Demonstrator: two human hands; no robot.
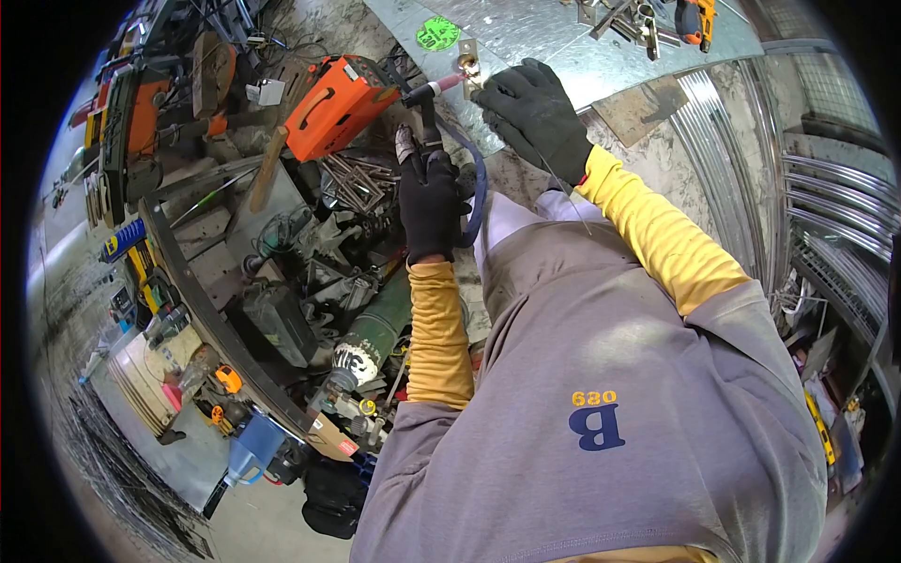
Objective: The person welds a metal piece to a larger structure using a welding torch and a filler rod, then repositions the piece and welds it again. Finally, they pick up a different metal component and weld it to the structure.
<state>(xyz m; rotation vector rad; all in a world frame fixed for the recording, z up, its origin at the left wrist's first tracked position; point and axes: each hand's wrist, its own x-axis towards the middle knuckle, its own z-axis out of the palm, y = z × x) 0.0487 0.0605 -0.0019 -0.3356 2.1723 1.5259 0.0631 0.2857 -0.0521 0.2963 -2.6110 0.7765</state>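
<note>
My left hand [427, 202], in a black glove, wraps round a welding torch [425, 96] that points right with a pink nozzle. A dark blue cable loops down beside that hand. The nozzle tip is right at a small metal piece [468, 64] with a shiny, brassy spot, lying along the edge of the metal sheet [601, 70]. My right hand [540, 114], gloved too, is closed just right of the nozzle. It pinches a thin filler rod [569, 194], whose tail sticks out below the palm towards my lap.
An orange machine [338, 108] stands left of the torch, near a heap of metal rods [361, 181]. A green gas cylinder [380, 319] lies beside my left forearm. Metal offcuts [643, 23] and an orange tool [694, 21] lie on the sheet. Long metal strips [718, 141] stretch along the right.
</note>
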